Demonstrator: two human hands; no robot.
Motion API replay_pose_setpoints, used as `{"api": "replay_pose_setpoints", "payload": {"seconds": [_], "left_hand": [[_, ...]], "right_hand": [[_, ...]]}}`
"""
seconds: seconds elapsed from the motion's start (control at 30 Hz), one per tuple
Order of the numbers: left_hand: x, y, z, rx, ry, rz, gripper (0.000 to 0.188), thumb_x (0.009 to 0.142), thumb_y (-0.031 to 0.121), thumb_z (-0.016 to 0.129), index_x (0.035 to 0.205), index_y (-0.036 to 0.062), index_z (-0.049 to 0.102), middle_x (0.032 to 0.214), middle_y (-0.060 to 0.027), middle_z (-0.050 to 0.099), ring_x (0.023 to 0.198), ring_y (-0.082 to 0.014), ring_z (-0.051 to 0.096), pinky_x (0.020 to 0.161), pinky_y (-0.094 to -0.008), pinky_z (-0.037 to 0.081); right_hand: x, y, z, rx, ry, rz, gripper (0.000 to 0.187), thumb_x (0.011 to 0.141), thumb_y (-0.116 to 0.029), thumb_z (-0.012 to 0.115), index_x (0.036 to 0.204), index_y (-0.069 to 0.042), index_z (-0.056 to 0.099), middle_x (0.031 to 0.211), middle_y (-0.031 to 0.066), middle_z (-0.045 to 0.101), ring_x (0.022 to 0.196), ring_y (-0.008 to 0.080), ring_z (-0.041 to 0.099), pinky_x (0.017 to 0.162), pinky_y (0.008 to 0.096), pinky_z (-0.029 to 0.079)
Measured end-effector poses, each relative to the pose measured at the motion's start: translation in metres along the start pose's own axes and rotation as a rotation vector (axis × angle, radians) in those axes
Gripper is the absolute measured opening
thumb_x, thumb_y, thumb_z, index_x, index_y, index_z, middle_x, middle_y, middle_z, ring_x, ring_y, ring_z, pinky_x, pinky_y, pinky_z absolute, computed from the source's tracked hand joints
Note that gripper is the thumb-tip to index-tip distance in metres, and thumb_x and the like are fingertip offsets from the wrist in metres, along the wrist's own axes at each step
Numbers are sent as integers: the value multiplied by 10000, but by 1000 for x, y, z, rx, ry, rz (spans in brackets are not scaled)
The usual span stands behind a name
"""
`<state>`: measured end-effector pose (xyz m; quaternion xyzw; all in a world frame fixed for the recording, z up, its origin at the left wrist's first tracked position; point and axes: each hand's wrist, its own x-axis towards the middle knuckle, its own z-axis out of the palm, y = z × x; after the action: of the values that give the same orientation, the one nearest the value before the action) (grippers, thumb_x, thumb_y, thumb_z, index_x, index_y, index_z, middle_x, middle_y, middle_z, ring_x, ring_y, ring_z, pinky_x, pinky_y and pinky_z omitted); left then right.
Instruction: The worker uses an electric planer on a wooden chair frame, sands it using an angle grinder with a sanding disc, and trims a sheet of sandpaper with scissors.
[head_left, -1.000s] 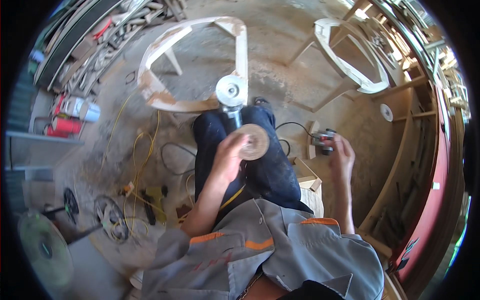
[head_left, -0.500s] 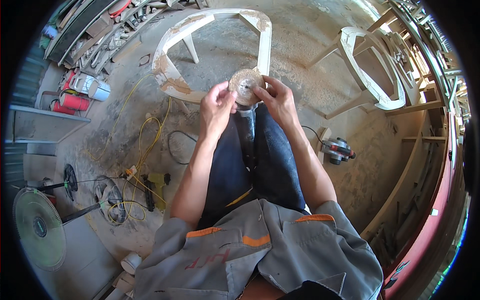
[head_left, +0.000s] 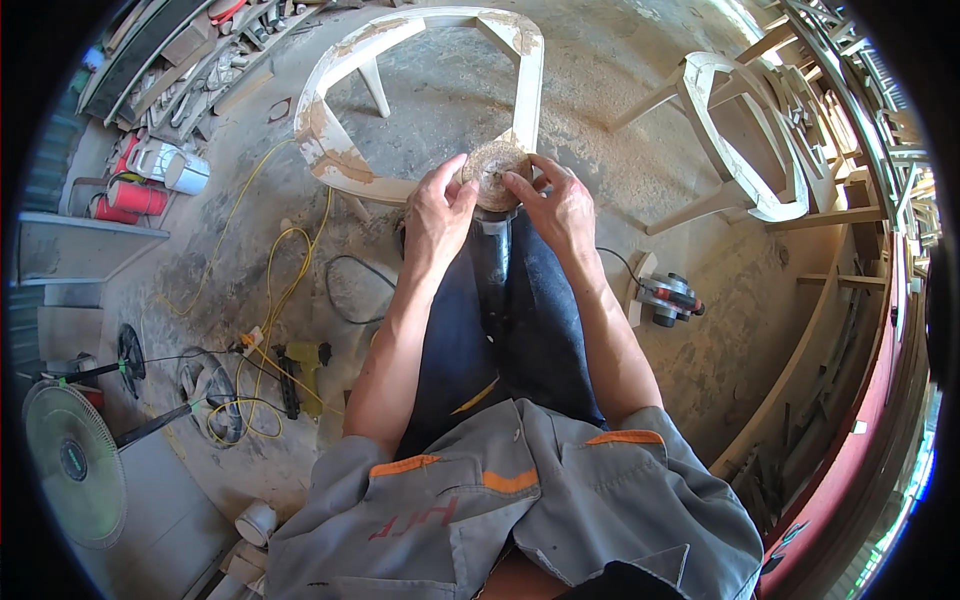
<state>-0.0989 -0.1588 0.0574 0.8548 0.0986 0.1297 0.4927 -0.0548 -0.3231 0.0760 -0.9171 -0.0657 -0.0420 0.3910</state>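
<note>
1. The dusty concrete floor (head_left: 640, 225) spreads under everything, marked with grey smears and pale sawdust.
2. A round-backed wooden chair frame (head_left: 532, 90), whitish with brown patches, stands just ahead of the knees; a second chair frame (head_left: 722, 155) stands well apart to the right.
3. The person's grey work shirt (head_left: 610, 500), trimmed in orange, fills the lower middle, above dark trousers (head_left: 545, 320) with the knees close together.
4. A fan (head_left: 72, 460) with a round guard is at the lower left.
5. An angle grinder (head_left: 491, 252) lies between the thighs, its head end toward the chair frame.
6. On the floor, a yellow-green nail gun (head_left: 304, 372) lies to the left, and a silver power tool (head_left: 668, 298) with a red part lies to the right.
7. The left hand (head_left: 440, 210) has its fingers narrowed on the left rim of the disc, thumb and forefinger close together.
8. The right hand (head_left: 562, 208) holds the same disc from the right, thumb on its face near the middle, the other fingers about its edge.
9. The round tan sanding disc (head_left: 492, 160) sits over the grinder's head, between both hands.
</note>
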Motion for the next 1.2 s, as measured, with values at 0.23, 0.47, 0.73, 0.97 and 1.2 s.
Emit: {"api": "replay_pose_setpoints", "payload": {"seconds": [0.23,0.47,0.73,0.97,1.2], "left_hand": [[8,-2,3,-1,23,49,398,871,164,632,1248,43,590,819,-154,643,722,-261,637,701,-371,513],[13,-19,12,-189,-39,-75,450,885,207,639,1272,-6,552,805,-162,659,718,-227,639,686,-352,513],[-52,-18,-6,-88,-10,-144,513,886,297,662,1251,-29,509,752,-150,646,692,-267,648,663,-394,525],[-116,-3,11,254,-123,12,683,801,143,668,1373,-49,348,1004,-186,568,826,-331,636,726,-408,535],[-116,11,13,338,-227,64,831,785,255,729,1400,-74,277,1225,-206,470,1130,-358,513,858,-390,521]], "right_hand": [[6,13,16,242,-48,21,506,822,-359,698,1207,-39,627,901,213,688,863,342,678,779,395,511],[-2,17,20,383,-87,133,674,829,-446,703,1287,22,542,924,200,703,885,309,690,796,375,519],[-41,18,19,-41,-198,23,706,744,-578,716,1060,45,620,876,215,691,840,353,682,733,423,527],[-35,-3,35,-259,-249,7,707,708,-577,724,895,96,620,796,270,670,798,395,674,719,444,531],[-13,6,41,-134,-252,84,669,650,-513,766,931,87,672,892,267,686,870,343,689,784,412,527]]}}
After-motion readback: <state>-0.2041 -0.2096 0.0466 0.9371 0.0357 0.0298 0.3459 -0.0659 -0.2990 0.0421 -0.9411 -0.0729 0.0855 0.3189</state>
